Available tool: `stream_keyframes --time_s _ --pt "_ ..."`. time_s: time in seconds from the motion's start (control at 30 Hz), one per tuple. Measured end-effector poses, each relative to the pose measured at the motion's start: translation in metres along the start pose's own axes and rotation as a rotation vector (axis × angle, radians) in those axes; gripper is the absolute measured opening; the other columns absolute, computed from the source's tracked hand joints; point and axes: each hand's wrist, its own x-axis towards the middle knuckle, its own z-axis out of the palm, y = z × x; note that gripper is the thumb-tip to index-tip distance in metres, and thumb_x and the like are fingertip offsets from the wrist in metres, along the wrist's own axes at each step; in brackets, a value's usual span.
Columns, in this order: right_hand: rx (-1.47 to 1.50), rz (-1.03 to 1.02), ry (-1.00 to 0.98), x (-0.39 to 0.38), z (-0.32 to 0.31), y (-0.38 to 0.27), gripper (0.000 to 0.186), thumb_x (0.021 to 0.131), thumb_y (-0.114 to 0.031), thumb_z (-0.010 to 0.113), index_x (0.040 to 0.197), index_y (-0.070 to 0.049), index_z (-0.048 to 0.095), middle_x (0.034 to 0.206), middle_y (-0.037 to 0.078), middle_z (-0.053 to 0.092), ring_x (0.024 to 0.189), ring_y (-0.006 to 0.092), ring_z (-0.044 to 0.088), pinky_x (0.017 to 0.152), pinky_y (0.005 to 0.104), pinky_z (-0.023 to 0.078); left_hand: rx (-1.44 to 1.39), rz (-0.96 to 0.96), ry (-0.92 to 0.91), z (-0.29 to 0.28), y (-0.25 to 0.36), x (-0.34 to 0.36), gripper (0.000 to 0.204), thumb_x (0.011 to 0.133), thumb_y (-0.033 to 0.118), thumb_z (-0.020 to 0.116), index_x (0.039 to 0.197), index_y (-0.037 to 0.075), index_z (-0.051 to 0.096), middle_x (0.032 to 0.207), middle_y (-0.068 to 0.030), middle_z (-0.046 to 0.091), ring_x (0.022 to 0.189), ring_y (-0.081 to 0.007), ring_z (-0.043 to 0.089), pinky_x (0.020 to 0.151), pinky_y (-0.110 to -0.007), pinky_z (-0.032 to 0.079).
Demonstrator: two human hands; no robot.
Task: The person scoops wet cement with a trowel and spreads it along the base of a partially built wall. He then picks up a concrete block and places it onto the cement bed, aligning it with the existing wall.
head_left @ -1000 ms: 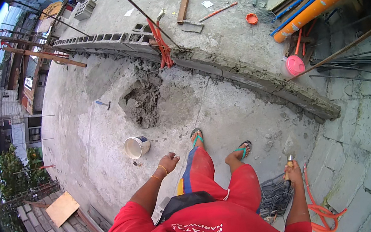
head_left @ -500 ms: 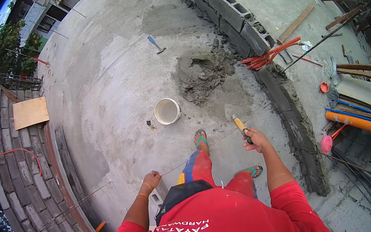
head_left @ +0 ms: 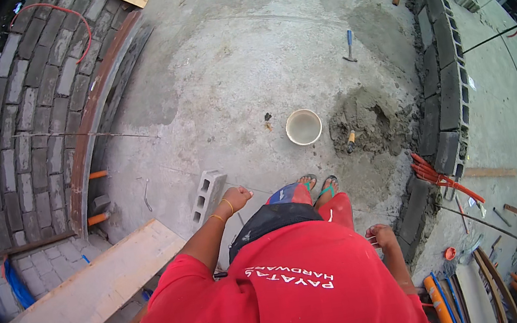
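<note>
My left hand (head_left: 237, 199) is closed beside a grey hollow block (head_left: 207, 196) standing on the concrete floor; what it holds, if anything, is too small to make out. Low at my right side, my right hand (head_left: 380, 235) has loosely bent, parted fingers and no trowel in it. The trowel's wooden handle (head_left: 351, 138) sticks up from the pile of wet mortar (head_left: 374, 115). Left of the pile stands a white bucket (head_left: 303, 127). A blue-handled hammer (head_left: 349, 46) lies farther ahead, and my sandaled feet (head_left: 318, 186) are just short of the bucket and pile.
A low block wall (head_left: 443, 89) runs along the right, with orange conduits (head_left: 440, 182) across it and pipes and boards (head_left: 462, 295) behind me. A brick wall (head_left: 34, 120) with an edge board (head_left: 94, 118) borders the left; a long plank (head_left: 95, 293) lies at lower left.
My view and body have swung leftward. The trowel has left my right hand and now rests in the mortar pile. My right hand has drawn back toward my side.
</note>
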Motion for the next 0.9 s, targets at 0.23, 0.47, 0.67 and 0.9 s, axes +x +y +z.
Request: stream_keyframes --time_s 0.23,0.47,0.67,0.9 --pt "-0.095 0.050 0.031 0.032 -0.073 0.018 0.018 0.102 -0.017 0.058 0.105 -0.006 0.072 0.092 0.006 0.076 0.068 0.0192 0.072 0.057 0.0373 0.055 0.150 -0.254 -0.031 0.094 -0.086 -0.109 0.057 0.089 0.055 0.074 0.111 0.003 0.083 0.118 -0.0270 0.078 0.112 -0.0425 0.076 0.097 -0.049 0.059" --pt "-0.208 -0.237 0.077 0.031 -0.064 -0.118 0.016 0.097 -0.013 0.062 0.102 -0.001 0.070 0.088 0.009 0.075 0.068 0.0210 0.073 0.053 0.0371 0.055 0.157 -0.132 -0.036 0.182 -0.172 -0.140 0.057 0.099 0.053 0.059 0.108 0.002 0.084 0.117 -0.0270 0.078 0.116 -0.0423 0.075 0.103 -0.050 0.059" --pt "-0.199 -0.474 0.175 -0.001 0.056 -0.211 0.014 0.093 -0.011 0.067 0.102 0.000 0.068 0.092 0.010 0.075 0.068 0.0208 0.072 0.053 0.0356 0.055 -0.030 -0.205 0.174 0.134 -0.225 -0.154 0.054 0.102 0.050 0.054 0.103 0.006 0.084 0.110 -0.0245 0.079 0.109 -0.0423 0.077 0.095 -0.052 0.061" --pt "-0.251 -0.286 0.308 -0.008 0.211 -0.146 0.018 0.092 -0.014 0.070 0.099 0.002 0.073 0.085 0.011 0.076 0.068 0.0246 0.075 0.058 0.0419 0.059 -0.089 -0.200 0.119 0.023 -0.354 -0.131 0.050 0.101 0.049 0.057 0.107 0.006 0.082 0.110 -0.0223 0.079 0.104 -0.0396 0.077 0.090 -0.052 0.061"
